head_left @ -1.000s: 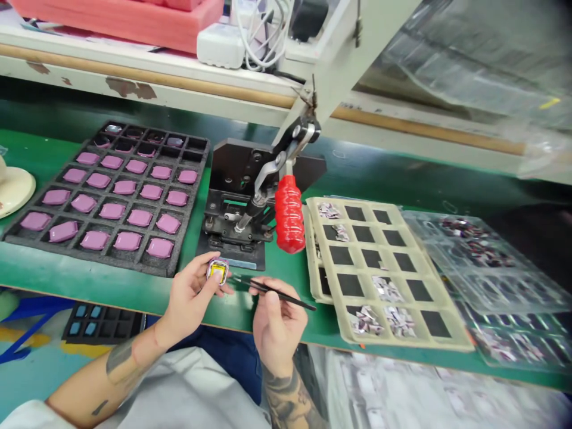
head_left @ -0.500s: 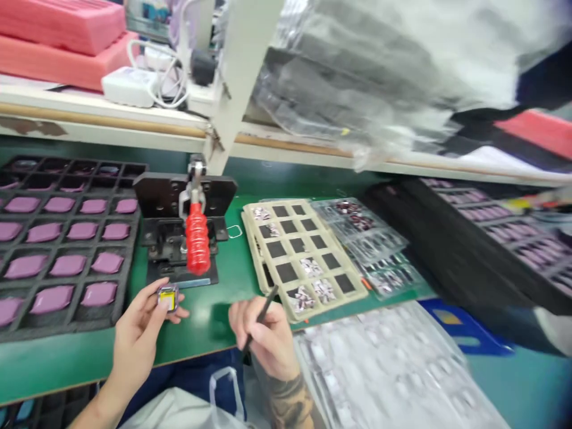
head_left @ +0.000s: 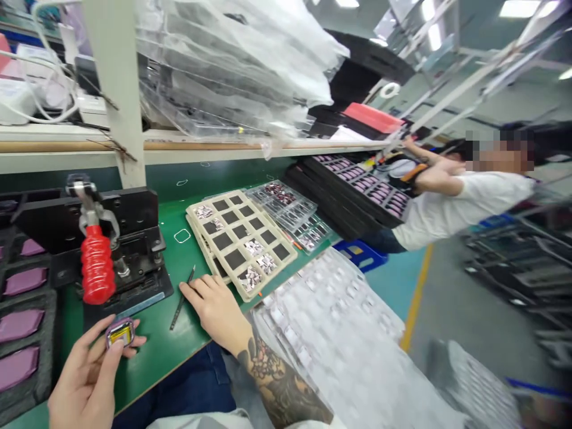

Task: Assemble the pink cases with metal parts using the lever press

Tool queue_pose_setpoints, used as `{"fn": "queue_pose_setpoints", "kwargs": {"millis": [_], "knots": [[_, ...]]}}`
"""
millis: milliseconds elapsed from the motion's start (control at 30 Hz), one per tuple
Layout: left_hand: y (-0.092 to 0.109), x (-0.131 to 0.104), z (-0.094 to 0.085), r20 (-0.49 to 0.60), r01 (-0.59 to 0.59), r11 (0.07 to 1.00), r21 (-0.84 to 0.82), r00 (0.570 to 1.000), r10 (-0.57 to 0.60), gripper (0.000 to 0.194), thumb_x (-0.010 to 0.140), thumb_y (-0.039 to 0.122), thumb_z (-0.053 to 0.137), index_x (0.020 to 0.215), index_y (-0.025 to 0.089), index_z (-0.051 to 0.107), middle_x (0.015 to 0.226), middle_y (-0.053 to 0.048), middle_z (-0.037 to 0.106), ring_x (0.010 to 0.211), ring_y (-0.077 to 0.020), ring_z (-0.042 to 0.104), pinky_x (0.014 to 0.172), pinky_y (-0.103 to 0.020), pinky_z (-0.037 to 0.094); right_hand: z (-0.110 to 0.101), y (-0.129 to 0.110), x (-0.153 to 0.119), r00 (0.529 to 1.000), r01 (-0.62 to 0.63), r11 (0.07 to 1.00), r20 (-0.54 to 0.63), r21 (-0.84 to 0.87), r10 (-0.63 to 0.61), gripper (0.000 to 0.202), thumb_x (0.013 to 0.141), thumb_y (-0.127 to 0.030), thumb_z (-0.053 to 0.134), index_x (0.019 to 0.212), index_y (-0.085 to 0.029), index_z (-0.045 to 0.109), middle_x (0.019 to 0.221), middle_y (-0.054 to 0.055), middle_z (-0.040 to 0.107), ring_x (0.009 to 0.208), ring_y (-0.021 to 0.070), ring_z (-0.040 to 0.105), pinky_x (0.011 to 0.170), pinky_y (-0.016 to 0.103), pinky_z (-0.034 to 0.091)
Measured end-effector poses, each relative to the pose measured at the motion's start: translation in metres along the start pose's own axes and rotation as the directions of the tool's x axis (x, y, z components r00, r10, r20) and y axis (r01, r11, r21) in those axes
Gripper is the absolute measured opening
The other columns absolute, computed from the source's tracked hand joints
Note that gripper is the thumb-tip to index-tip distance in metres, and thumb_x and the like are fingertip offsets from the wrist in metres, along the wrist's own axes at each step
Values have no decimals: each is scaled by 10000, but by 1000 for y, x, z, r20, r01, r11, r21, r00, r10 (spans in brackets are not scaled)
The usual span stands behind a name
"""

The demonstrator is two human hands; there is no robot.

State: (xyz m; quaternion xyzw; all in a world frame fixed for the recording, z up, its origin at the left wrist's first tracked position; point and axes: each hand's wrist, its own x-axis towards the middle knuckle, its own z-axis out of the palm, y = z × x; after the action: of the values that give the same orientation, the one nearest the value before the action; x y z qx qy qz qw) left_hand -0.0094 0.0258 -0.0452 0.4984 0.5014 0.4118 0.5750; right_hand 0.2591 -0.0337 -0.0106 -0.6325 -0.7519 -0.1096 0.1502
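Pinched between the thumb and fingers of my left hand [head_left: 92, 369] is a small purple-framed watch case [head_left: 120, 333], its inside facing up with a yellow part showing. My right hand [head_left: 214, 307] lies palm down on the green work surface [head_left: 152, 357], fingers stretched out. At its fingertips a thin dark pointed tool [head_left: 179, 307], like tweezers, rests on the surface; whether the fingers press on it is hard to see. Just beyond my left hand stands a black clamp fixture [head_left: 138, 256] with a ribbed red handle [head_left: 97, 265].
A beige compartment tray [head_left: 241, 238] holds small shiny pieces, with clear plastic trays [head_left: 290, 205] behind it. On the left is a black foam tray [head_left: 44, 387] of purple pieces. Plastic-covered sheets [head_left: 330, 316] lie at right. A person [head_left: 465, 196] works further right.
My right hand has put the dark tool down on the green surface and flattened out beside it. The view has swung right. My left hand still holds the watch case.
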Motion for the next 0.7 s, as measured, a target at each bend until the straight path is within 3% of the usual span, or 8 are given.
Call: {"fn": "queue_pose_setpoints", "kwargs": {"millis": [100,200,267,367,500,700], "knots": [[2,-2,0,14,-21,1000,17,1000,21,672,933,584,899,1436,180,714,1203,-133,886,941,-239,891,864,-226,719,-23,25,-10,988,-109,988,-93,107,119,342,1133,-137,513,1430,-192,673,1159,87,784,1017,224,683,888,392,565],[4,-4,3,47,-52,999,15,998,52,628,947,567,891,1410,180,719,1223,-135,882,955,-236,892,883,-218,716,-55,76,-20,920,-337,937,-182,90,349,299,1111,-138,528,1312,-205,738,1176,110,778,1086,260,685,967,425,561],[5,-4,4,60,-64,998,11,996,63,610,948,566,888,1392,183,721,1229,-135,881,955,-243,893,870,-226,723,-72,112,-25,864,-489,871,-111,53,492,274,1086,-138,557,1227,-206,782,1165,125,765,1114,287,679,1014,459,543],[3,-4,4,61,-62,998,21,996,60,582,954,571,878,1372,195,726,1227,-125,883,938,-239,894,837,-220,726,-80,151,-26,828,-561,826,49,61,559,214,1035,-131,651,1127,-216,824,1092,102,757,1055,273,687,982,431,534],[0,-4,3,76,-69,997,30,995,67,564,972,558,860,1388,203,721,1249,-126,878,951,-246,894,831,-231,732,-72,166,-23,834,-549,828,139,110,534,152,1001,-137,719,1058,-227,827,1022,54,737,924,204,672,886,340,506],[-2,-4,4,98,-123,992,27,988,120,543,980,510,861,1400,201,709,1266,-132,872,978,-263,894,834,-255,741,-63,162,-23,836,-548,823,130,151,533,152,991,-90,621,905,-200,682,968,45,680,852,181,610,826,302,468]]}}
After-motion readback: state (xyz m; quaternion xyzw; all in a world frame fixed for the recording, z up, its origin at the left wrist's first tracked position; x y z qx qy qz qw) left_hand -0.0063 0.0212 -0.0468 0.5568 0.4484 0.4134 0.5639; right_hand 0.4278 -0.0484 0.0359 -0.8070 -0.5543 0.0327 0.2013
